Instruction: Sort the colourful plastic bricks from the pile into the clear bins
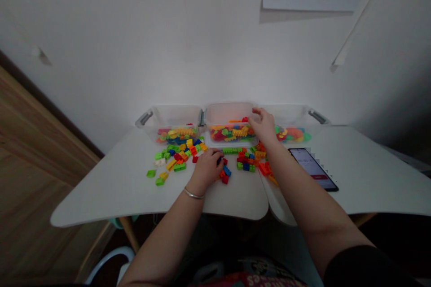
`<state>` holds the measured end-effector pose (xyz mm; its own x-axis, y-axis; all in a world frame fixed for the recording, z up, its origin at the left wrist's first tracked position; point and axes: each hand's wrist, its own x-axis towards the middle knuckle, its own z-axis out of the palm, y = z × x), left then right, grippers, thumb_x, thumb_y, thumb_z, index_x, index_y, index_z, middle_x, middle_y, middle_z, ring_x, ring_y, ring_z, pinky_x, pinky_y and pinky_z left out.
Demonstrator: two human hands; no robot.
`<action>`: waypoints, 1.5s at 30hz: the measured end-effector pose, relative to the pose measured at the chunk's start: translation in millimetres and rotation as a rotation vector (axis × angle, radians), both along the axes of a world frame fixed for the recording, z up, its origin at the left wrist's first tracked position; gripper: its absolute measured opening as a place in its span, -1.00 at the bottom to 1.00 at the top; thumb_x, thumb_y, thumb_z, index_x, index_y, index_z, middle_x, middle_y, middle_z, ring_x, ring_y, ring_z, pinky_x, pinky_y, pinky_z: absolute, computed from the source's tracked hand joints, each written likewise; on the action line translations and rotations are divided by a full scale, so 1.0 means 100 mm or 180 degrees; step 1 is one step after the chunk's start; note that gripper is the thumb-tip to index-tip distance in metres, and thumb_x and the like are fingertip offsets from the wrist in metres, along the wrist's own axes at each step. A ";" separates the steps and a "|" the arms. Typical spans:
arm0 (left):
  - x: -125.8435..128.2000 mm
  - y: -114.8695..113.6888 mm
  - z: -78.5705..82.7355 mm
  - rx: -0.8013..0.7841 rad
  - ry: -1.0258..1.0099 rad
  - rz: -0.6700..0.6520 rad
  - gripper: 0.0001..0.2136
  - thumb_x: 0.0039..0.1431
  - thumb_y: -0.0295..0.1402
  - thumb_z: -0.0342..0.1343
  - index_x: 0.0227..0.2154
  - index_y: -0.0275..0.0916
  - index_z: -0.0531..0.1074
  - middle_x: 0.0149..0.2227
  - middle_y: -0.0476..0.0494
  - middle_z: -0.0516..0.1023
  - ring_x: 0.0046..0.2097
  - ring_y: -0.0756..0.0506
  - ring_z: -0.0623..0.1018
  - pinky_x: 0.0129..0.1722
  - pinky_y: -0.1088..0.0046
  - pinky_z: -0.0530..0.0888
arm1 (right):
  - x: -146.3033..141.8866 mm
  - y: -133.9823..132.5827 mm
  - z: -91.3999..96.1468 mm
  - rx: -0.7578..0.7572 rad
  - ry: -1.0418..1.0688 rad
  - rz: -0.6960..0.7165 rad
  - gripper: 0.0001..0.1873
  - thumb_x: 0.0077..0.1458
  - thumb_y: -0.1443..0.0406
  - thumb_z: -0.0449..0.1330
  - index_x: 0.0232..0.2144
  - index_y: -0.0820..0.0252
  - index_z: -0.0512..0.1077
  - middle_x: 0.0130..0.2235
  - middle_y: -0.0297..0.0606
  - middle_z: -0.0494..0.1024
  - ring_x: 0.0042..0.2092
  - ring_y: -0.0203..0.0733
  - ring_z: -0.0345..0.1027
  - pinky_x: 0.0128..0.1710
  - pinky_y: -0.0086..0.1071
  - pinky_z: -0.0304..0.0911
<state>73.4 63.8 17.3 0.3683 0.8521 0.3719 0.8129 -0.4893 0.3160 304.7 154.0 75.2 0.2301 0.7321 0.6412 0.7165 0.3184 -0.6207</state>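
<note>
My left hand is low over loose toy building bricks on the table, its fingers curled downward. A dark blue brick shows at its fingertips, but whether they grip it is hard to see. Red and blue bricks lie just right of that hand. My right hand is raised at the right end of the middle clear box, thumb and forefinger apart. Close to its fingertips, a red brick appears at the top of the box's pile; no brick shows between the fingers.
Left of the middle box stands another clear box of bricks; the right box holds colourful plastic pieces. Loose bricks spread across the left side. A phone lies right of my right forearm. The wall rises behind the boxes.
</note>
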 end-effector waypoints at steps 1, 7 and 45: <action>0.00 0.00 0.00 -0.0001 0.0010 -0.0007 -0.79 0.23 -0.38 0.06 -0.14 -0.24 0.54 -0.04 -0.19 0.51 -0.04 -0.15 0.52 0.00 0.30 0.47 | 0.00 -0.04 -0.01 0.0071 0.0004 0.0012 -0.56 -0.01 0.21 0.20 -0.07 0.27 0.45 -0.03 -0.02 0.54 0.04 0.03 0.35 0.13 -0.03 0.19; 0.00 0.01 -0.01 0.0008 0.0008 0.0002 -0.78 0.24 -0.38 0.06 -0.12 -0.24 0.53 -0.02 -0.19 0.52 -0.03 -0.16 0.52 0.02 0.28 0.46 | -0.08 -0.44 -0.08 0.0950 -0.0067 -0.0095 -0.67 0.06 0.23 0.14 -0.10 0.14 0.41 -0.07 -0.11 0.52 0.02 0.00 0.32 0.11 -0.01 0.17; 0.04 0.03 0.03 -0.0302 0.0348 0.0559 -0.75 0.24 -0.27 0.06 -0.12 -0.23 0.53 -0.17 -0.19 0.60 -0.06 -0.17 0.53 0.00 0.30 0.39 | -0.44 -0.93 -0.73 -0.0804 -0.1783 0.0969 -0.78 0.12 0.32 0.19 -0.17 0.19 0.52 -0.17 -0.17 0.60 -0.02 -0.01 0.33 0.06 -0.14 0.22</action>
<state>77.7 66.9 20.4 0.2450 0.9359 0.2530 0.9148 -0.3095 0.2594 260.3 60.5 1.8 -0.3263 0.8543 0.4047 0.8526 0.4508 -0.2643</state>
